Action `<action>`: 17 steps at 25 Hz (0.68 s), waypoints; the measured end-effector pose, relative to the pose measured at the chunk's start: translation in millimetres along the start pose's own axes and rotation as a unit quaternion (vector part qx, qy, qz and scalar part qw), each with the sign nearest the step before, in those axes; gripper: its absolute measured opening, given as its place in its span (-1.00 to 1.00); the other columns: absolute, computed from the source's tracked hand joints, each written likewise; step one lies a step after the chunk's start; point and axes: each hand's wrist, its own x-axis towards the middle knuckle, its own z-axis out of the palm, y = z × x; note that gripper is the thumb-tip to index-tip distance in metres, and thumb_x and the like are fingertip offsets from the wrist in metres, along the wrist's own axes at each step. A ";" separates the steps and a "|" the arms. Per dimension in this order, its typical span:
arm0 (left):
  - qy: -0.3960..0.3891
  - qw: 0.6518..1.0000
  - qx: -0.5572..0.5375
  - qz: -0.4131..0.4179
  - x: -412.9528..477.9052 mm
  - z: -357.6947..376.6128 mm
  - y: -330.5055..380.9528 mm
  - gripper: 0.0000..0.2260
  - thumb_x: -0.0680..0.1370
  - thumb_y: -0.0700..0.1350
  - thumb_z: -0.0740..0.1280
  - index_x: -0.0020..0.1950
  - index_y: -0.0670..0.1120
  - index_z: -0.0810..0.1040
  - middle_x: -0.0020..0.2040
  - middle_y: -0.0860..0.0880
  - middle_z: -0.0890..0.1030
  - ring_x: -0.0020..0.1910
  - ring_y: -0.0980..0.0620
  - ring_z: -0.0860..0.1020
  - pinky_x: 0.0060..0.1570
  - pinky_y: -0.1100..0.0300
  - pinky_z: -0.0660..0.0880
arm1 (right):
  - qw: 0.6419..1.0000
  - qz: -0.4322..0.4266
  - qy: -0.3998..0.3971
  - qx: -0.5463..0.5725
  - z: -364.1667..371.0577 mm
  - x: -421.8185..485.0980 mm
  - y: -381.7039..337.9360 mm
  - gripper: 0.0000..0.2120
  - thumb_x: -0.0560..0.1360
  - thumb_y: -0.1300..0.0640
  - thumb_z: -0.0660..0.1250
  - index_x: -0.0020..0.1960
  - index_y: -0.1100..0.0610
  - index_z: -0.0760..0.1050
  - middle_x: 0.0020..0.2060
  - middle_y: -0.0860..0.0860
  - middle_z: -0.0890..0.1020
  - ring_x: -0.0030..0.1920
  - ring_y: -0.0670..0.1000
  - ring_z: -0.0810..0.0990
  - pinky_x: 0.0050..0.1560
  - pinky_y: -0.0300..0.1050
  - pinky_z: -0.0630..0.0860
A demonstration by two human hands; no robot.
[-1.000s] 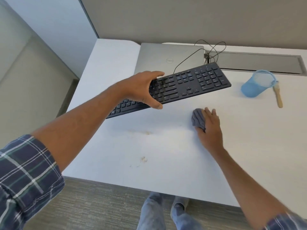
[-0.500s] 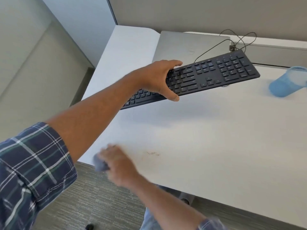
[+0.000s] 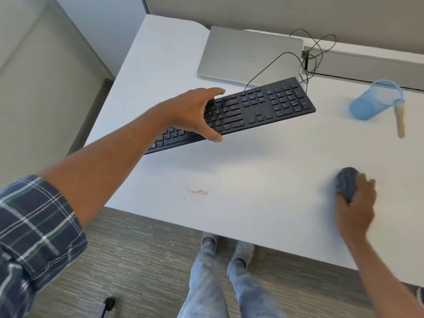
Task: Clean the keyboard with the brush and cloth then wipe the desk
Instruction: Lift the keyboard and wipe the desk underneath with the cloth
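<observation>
White tabletop [image 3: 263,171] fills most of the view, with grey walls behind it. The black keyboard [image 3: 263,109] is lifted off the tabletop and tilted, over the left part toward the far edge. The left grip [image 3: 195,113] is wrapped round its middle, with the thumb on the near side. The right grip [image 3: 358,203] holds a bunched grey cloth [image 3: 346,183] down on the tabletop, on the right side close to the near edge. It is a bit blurred. So the desk wipe looks under way. A small patch of brown crumbs [image 3: 198,192] lies by the near edge, well left of the cloth, so that spot is not wiped yet. The brush [image 3: 401,121] lies alone beside a tipped blue cup [image 3: 371,104] toward the far right, so I guess the brushing is done. A shut laptop [image 3: 247,56] and a thin cable [image 3: 275,63] sit at the far edge.
</observation>
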 end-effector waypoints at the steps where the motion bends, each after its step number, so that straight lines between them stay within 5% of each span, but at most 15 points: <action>1: -0.001 1.000 -0.004 0.000 -0.9 2.4 -2.1 0.13 0.33 0.23 0.71 0.75 0.08 0.15 0.62 0.01 0.38 0.55 -0.03 0.36 0.42 0.13 0.29 | 0.999 -0.036 -0.015 0.001 26.1 -16.2 -19.1 -0.44 0.45 0.17 0.22 0.44 0.28 0.39 0.29 0.30 0.49 0.37 0.40 0.42 0.37 0.44 0.40; 6: 0.002 1.000 -0.005 0.008 4.2 11.1 -4.1 0.16 0.30 0.25 0.71 0.74 0.05 0.16 0.61 -0.01 0.38 0.55 -0.02 0.36 0.42 0.16 0.28 | 0.958 -0.243 -0.137 0.061 137.0 -170.4 -190.8 -0.41 0.42 0.41 0.29 0.44 0.15 0.42 0.28 0.06 0.46 0.34 0.15 0.41 0.40 -0.10 0.35; 10: 0.001 1.000 -0.005 0.012 7.5 24.9 1.4 0.17 0.29 0.27 0.71 0.74 0.02 0.16 0.56 -0.03 0.42 0.50 -0.02 0.39 0.40 0.14 0.32 | 0.796 -0.389 -0.444 0.132 162.1 -313.6 -262.3 -0.68 0.46 0.41 0.35 0.14 0.11 0.50 0.08 -0.01 0.51 0.18 -0.01 0.44 0.25 0.10 0.51; 12: -0.008 1.000 0.010 0.015 11.3 37.0 6.3 0.21 0.25 0.34 0.68 0.73 0.03 0.15 0.49 -0.04 0.47 0.45 -0.05 0.43 0.41 0.03 0.42 | 0.731 -0.377 -0.557 0.115 153.6 -350.2 -262.8 -0.71 0.51 0.39 0.34 0.17 0.14 0.49 0.03 0.06 0.53 0.18 0.13 0.55 0.16 0.30 0.62; 14: -0.009 0.999 0.042 0.020 17.8 48.3 8.7 0.24 0.20 0.42 0.63 0.72 0.06 0.13 0.43 -0.05 0.49 0.39 -0.08 0.46 0.37 -0.11 0.50 | 0.738 -0.305 -0.582 0.155 139.8 -345.2 -257.2 -0.63 0.55 0.33 0.34 0.31 0.06 0.48 0.15 0.12 0.61 0.25 0.21 0.61 0.19 0.25 0.64; 17: -0.011 0.993 0.115 0.039 26.3 62.8 11.5 0.25 0.19 0.46 0.58 0.73 0.06 0.08 0.44 -0.08 0.49 0.36 -0.13 0.47 0.33 -0.16 0.52 | 0.773 -0.124 -0.571 0.245 106.7 -292.9 -234.3 -0.70 0.62 0.05 0.40 0.33 -0.13 0.50 0.20 0.05 0.69 0.18 0.02 0.66 0.16 -0.07 0.56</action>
